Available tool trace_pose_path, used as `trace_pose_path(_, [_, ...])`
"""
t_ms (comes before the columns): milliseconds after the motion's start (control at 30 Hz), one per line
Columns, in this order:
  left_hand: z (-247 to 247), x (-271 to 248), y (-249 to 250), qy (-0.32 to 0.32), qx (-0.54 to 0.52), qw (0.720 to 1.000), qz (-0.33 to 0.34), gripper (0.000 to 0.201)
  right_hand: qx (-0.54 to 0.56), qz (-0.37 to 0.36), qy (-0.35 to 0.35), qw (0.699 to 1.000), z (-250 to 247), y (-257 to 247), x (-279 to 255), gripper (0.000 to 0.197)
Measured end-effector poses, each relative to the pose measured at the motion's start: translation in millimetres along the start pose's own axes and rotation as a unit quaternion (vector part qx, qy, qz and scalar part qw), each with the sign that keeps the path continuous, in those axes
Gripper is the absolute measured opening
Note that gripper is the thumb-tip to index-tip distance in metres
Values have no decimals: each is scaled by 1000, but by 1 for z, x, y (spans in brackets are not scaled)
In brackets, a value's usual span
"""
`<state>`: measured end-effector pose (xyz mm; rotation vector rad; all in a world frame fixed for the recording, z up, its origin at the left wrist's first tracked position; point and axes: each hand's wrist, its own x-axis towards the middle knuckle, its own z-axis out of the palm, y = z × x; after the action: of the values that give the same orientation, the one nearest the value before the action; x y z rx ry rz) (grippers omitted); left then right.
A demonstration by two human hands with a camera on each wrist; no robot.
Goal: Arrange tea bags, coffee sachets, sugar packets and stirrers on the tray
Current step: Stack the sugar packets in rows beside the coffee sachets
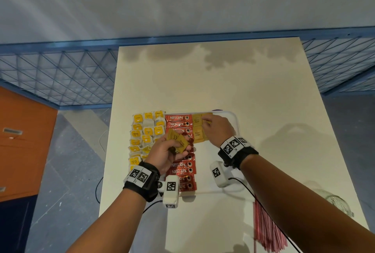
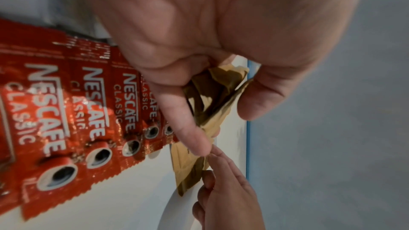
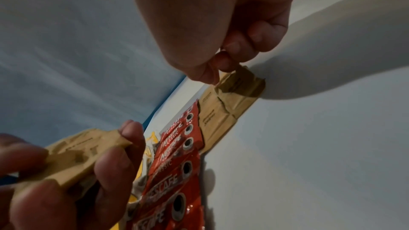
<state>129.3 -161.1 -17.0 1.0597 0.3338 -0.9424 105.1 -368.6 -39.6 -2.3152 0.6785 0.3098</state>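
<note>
A white tray (image 1: 233, 118) holds yellow tea bags (image 1: 146, 131) on its left, and a column of red coffee sachets (image 1: 178, 120) runs down its middle. Brown sugar packets (image 1: 197, 133) lie just right of the sachets at the far end. My left hand (image 1: 178, 148) hovers over the sachets (image 2: 66, 111) and grips a bunch of sugar packets (image 2: 221, 83). My right hand (image 3: 221, 71) reaches to the tray's far end. It pinches the edge of one sugar packet (image 3: 241, 85) lying beside the others (image 3: 221, 111).
A bundle of red stirrers (image 1: 267, 230) lies on the cream table (image 1: 243, 80) near its front edge, right of the tray. A clear glass (image 1: 336, 202) stands at the table's right edge. Blue mesh fencing and an orange cabinet (image 1: 24, 141) lie beyond.
</note>
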Motion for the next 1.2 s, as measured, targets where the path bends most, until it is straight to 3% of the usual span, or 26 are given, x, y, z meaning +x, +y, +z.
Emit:
trace_pose_path(267, [-3,3,0,-15,22,1000,-6,29,22,-1,5,1000,-1,-2,-3,36])
trace_pose_path(433, [-3,4,-2,-13,55,998,-4,25,114,-73,-26,991,-3,-7,-25,21])
trace_pose_path(567, [-2,5,-4,17,76,997,20,30,152,-121,-67,979,1,-8,-45,38])
trace_pose_path(800, [0,3,-8,28,75,996,36,13,234,-70,-77,967,6,-9,-67,18])
trace_pose_path(933, [4,-1,-10,26,85,996,30,17,274,-38,-42,960,12,-5,-70,3])
trace_pose_path(1067, [5,-3,-11,39,95,995,12,21,325,-16,-26,945,11,-1,-69,7])
trace_pose_path(1200, [5,-5,-7,50,75,996,4,20,277,-31,12,960,-2,6,-64,7])
